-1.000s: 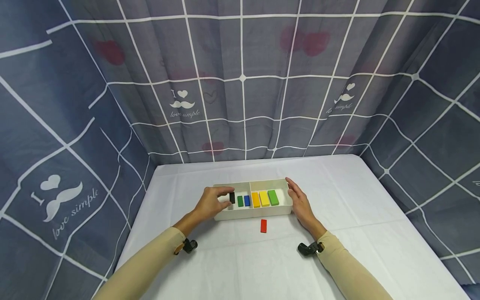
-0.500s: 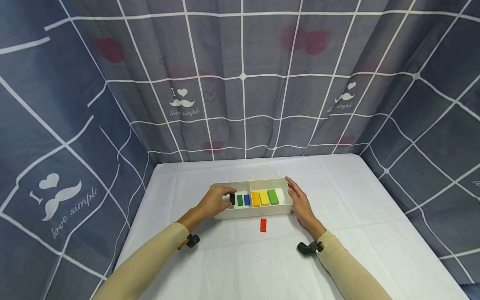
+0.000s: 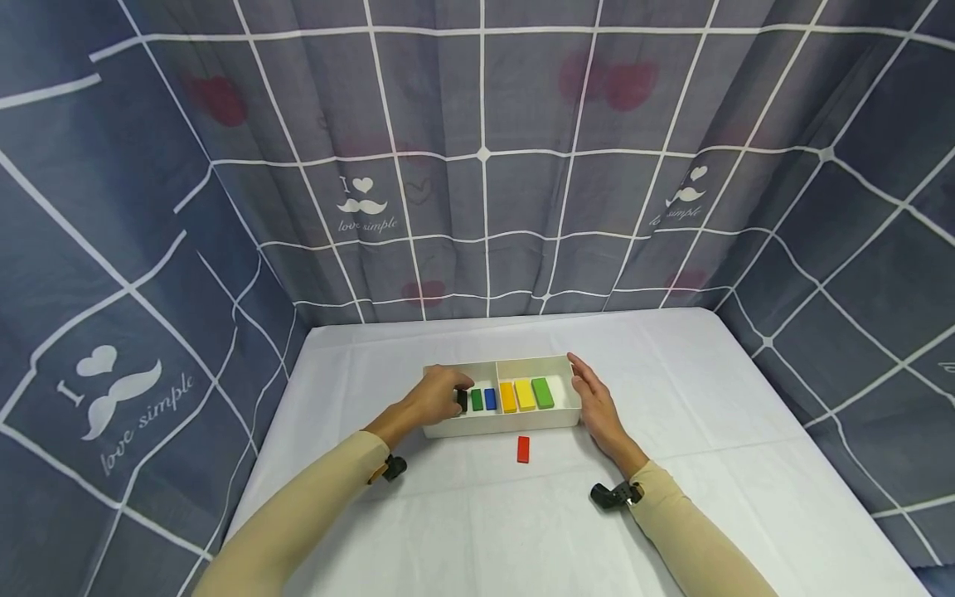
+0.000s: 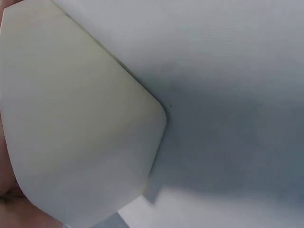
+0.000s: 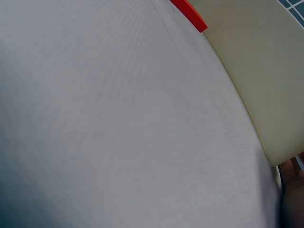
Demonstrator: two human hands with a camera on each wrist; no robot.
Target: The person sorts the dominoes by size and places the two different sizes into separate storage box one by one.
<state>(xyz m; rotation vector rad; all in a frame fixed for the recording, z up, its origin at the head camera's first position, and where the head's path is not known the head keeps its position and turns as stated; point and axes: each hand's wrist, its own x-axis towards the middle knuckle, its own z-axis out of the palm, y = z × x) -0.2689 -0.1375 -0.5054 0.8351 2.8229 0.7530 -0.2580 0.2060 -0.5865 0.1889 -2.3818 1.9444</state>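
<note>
A white two-compartment tray (image 3: pixel 507 424) stands mid-table. Its left compartment holds a green block (image 3: pixel 477 400) and a blue block (image 3: pixel 490 399); the right one holds an orange block (image 3: pixel 508 397), a yellow block (image 3: pixel 525 395) and a green block (image 3: pixel 542 392). My left hand (image 3: pixel 440 398) reaches into the left compartment and pinches a black block (image 3: pixel 462 401) beside the green one. My right hand (image 3: pixel 593 398) rests flat against the tray's right end, fingers straight. A red block (image 3: pixel 523 448) lies on the cloth in front of the tray. The wrist views show only the tray's outer wall (image 4: pixel 76 123), tray side (image 5: pixel 247 57) and red block (image 5: pixel 189 14).
A white cloth (image 3: pixel 522 514) covers the table. Grey checked curtains (image 3: pixel 477 166) close in the back and both sides, close to the table edges.
My left hand has lowered the black block deeper into the left compartment, next to the green block. The right hand has stayed against the tray.
</note>
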